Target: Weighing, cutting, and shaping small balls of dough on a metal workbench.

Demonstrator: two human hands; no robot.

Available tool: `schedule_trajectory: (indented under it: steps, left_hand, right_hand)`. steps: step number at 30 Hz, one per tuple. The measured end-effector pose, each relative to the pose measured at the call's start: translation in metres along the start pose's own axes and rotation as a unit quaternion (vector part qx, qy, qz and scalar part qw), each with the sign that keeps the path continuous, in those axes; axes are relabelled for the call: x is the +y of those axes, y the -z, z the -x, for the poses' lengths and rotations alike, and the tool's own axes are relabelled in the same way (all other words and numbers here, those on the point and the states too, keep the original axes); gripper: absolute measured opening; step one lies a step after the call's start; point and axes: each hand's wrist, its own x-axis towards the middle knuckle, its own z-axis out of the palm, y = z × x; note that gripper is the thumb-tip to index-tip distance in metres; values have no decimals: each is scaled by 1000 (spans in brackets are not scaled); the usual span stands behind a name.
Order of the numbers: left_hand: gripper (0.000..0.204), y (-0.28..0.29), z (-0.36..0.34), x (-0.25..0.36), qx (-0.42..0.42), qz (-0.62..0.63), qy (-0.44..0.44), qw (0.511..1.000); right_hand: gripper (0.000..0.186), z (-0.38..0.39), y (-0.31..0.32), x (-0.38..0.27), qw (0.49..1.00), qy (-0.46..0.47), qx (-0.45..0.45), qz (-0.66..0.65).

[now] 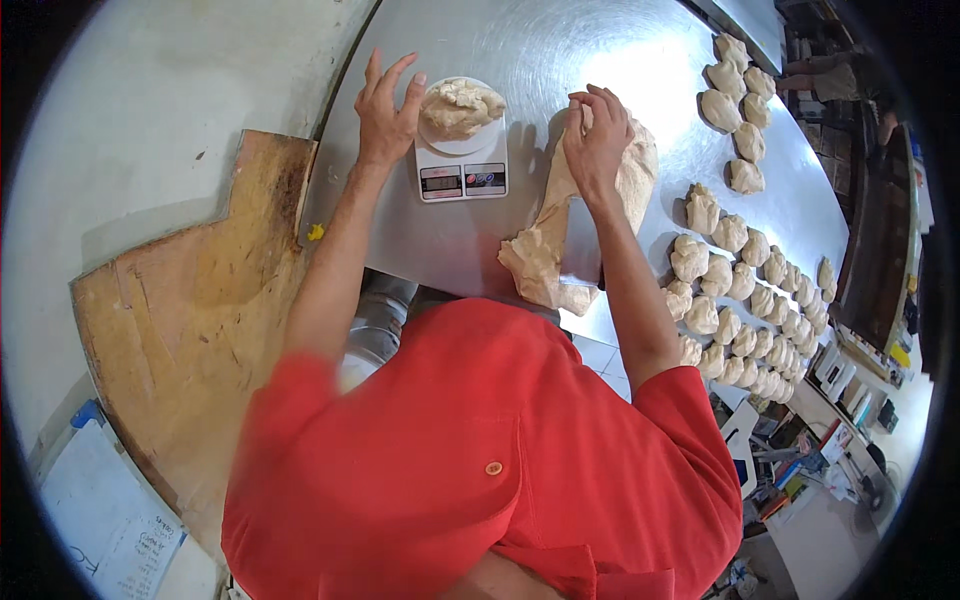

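From here I see the lump (462, 108) on the scale (462, 160), long axis roughly 9-to-3, at 3 o'clock from the nearer left hand (388, 118), fingers apart, empty. The right hand (598, 140) bends over the dough (637, 178); whether it grips, I cannot tell.

The head camera looks steeply down from close above the red shirt (400, 430), facing ahead across the metal tabletop (450, 235), with the left hand (386, 118) and right hand (597, 148) high in view. Its fisheye lens bends straight edges within a dark rim.
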Motion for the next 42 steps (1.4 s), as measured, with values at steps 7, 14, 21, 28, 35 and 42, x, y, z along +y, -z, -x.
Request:
schedule_trajectory:
  steps: [7,14,21,28,35,42]
  left_hand:
    - [43,-1,0,-2,-9,7,-4,1000]
    - [39,-3,13,3,-27,27,17,999]
    - [41,-4,10,13,-72,55,16,996]
    - [49,-14,12,14,-39,125,159,979]
    - [54,-35,40,-46,-28,453,302,838]
    - [54,-34,13,8,18,256,272,928]
  right_hand:
    - [13,1,-8,-5,1000,13,-10,6]
    - [19,9,-23,-22,987,-31,-84,-134]
    - [41,-6,-47,-42,976,55,-200,-65]
    - [78,1,-66,-75,967,201,-153,17]
    - [52,-3,-127,-64,968,151,-85,-179]
    - [48,-71,-83,-52,815,-121,-328,-461]
